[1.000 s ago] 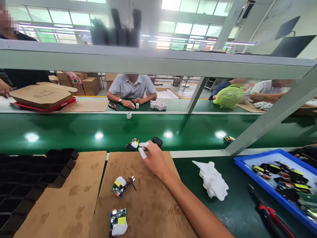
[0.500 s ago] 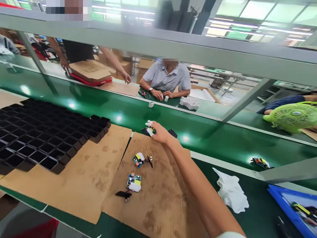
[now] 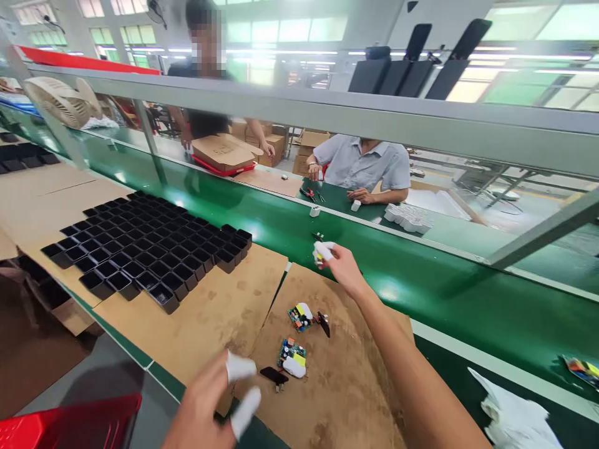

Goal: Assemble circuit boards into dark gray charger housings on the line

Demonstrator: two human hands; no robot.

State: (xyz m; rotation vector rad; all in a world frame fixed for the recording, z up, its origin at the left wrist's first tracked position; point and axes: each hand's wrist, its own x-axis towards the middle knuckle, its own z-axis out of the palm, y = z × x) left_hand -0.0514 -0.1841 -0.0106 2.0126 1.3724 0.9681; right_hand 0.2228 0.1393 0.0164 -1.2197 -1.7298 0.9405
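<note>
My right hand (image 3: 345,269), with white finger cots, is closed on a small circuit board (image 3: 317,256) at the near edge of the green belt; the fingers hide much of it. A dark piece with metal prongs shows just above the board. My left hand (image 3: 206,402), somewhat blurred, hovers at the lower left with cotted thumb and finger apart and nothing between them. Nearest to it on the cardboard lies a circuit board (image 3: 292,358) with a black plug plate (image 3: 274,375) wired to it. Another circuit board (image 3: 300,317) lies farther back beside its black plate (image 3: 324,324).
Rows of black square cases (image 3: 154,249) stand on cardboard (image 3: 224,305) at left. A white cloth (image 3: 515,411) and another board (image 3: 580,369) are at right. Beyond the green belt (image 3: 276,218), two people work behind a metal rail (image 3: 299,106). A red stool (image 3: 70,424) stands lower left.
My right hand has lifted a circuit board from the belt edge. My left hand has come into view at the lower left. The view has swung left.
</note>
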